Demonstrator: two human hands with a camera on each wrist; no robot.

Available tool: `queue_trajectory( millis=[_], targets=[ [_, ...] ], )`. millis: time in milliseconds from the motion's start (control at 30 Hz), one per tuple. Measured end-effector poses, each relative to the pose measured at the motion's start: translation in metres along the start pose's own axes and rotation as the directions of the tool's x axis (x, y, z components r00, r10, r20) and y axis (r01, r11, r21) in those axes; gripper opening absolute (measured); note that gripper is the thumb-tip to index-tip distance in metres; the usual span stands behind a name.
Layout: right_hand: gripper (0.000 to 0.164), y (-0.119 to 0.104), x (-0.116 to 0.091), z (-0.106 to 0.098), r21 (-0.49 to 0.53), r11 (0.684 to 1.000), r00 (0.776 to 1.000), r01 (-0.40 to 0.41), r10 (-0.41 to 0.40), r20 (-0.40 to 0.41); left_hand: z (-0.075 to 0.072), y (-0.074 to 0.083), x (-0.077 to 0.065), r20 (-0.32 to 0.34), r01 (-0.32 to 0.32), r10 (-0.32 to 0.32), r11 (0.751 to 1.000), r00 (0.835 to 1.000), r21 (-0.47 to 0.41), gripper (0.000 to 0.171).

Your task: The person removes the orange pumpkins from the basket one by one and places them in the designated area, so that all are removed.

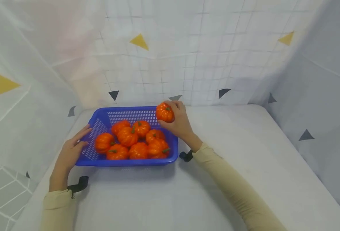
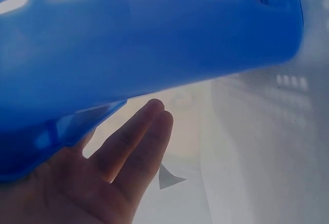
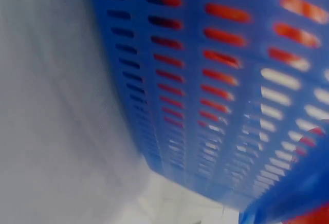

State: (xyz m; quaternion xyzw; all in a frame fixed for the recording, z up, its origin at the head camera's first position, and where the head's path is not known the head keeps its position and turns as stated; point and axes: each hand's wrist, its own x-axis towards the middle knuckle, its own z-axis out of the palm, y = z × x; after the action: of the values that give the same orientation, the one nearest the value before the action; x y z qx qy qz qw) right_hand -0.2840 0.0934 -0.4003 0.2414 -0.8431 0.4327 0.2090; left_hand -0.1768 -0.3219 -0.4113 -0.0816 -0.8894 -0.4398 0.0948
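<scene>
The white counter (image 1: pixel 135 199) stretches in front of the blue basket (image 1: pixel 129 162). At the basket's left end the left hand (image 1: pixel 71 150) rests, its fingers fairly straight. Inside the basket lie eight pumpkins (image 1: pixel 127 137) (orange, some showing green stems). Above the basket's far right part, the right hand (image 1: pixel 178 119) is clamped on another pumpkin (image 1: pixel 163 113). Behind the basket rises a white sheet (image 1: pixel 164 64).

Basket (image 1: pixel 126 163) on table (image 1: pixel 230 134), left of centre, before back sheet (image 1: pixel 210 54) | eight pumpkins (image 1: pixel 127 138) inside basket | ninth pumpkin (image 1: pixel 163 113) in right hand (image 1: pixel 178 121), at basket's right rear corner | left hand (image 1: pixel 70 150) at basket's left rim
</scene>
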Motion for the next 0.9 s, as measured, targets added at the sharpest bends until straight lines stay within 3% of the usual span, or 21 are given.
queue_trajectory(
  millis=[367,900],
  targets=[
    [0.067,0.008,-0.006,-0.025,0.007,0.999,0.993,-0.037,0.037,-0.110,0.001,-0.001,0.000,0.011,0.025,-0.025,0.999,1.000,-0.020,0.050],
    [0.071,0.034,-0.030,-0.042,0.017,0.971,0.952,-0.237,0.235,-0.196,0.002,0.000,-0.002,0.020,0.000,0.000,1.000,1.000,-0.005,0.051]
  ],
)
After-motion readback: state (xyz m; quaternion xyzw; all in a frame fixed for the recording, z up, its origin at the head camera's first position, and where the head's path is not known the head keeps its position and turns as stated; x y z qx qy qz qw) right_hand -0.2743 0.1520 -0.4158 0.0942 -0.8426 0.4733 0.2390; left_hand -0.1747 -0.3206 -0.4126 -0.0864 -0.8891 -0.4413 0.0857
